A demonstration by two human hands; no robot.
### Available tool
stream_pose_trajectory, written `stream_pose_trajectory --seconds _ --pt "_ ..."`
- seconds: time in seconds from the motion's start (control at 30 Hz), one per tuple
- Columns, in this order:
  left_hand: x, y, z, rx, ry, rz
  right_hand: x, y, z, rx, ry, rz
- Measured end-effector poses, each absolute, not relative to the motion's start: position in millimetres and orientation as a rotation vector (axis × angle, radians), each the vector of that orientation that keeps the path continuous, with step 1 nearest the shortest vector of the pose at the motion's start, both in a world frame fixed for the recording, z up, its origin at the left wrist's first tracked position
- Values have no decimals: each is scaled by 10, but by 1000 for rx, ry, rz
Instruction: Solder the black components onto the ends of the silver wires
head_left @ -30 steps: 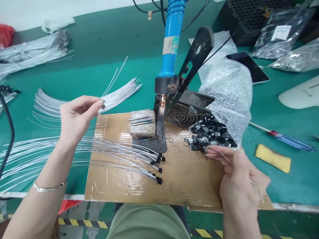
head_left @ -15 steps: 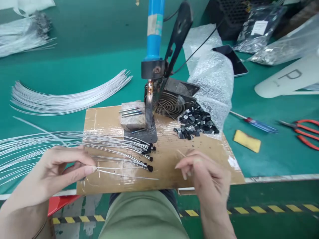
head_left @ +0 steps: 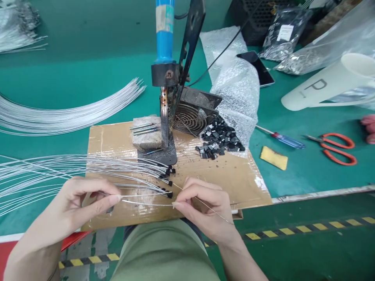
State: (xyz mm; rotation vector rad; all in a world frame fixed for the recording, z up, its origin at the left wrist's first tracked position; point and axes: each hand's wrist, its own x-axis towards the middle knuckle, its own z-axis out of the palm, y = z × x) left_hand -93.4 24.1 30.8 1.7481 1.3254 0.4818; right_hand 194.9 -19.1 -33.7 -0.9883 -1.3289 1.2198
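My left hand (head_left: 90, 205) pinches a thin white wire (head_left: 146, 203) between thumb and forefinger, over the left front of the cardboard (head_left: 243, 179). The wire runs right to my right hand (head_left: 202, 205), whose thumb and forefinger are closed on its other end. Another thin strand (head_left: 216, 213) crosses the fingers of my right hand. Just behind my left hand, white wires with black connectors (head_left: 169, 194) on their right ends lie on the cardboard.
A blue-handled soldering iron (head_left: 164, 39) stands over a block (head_left: 146, 138). Black pieces (head_left: 222, 136) lie near a fan (head_left: 190, 117). To the right are a yellow sponge (head_left: 274, 157), a screwdriver (head_left: 288, 141), orange-handled pliers (head_left: 336, 148) and a white cup (head_left: 322, 86).
My right hand has moved left and closed on the free end of the wire from my left hand. The whole view has shifted, so the bench things appear further left.
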Motion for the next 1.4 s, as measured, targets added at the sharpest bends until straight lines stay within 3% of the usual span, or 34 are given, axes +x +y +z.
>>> stream_pose_trajectory --seconds 0.6,1.07,1.2,1.4 --pt "-876 330 242 1478 1168 240 1892 -90 -390 -1076 -1128 1345" --pt "5 45 148 1777 1339 418 1831 -132 -442 -1136 -1451 833" --pt "42 108 81 1519 1310 474 1842 -168 -484 -1183 -1343 900" --pt "23 180 61 1348 1379 606 1899 -152 -495 -1162 -838 1282"
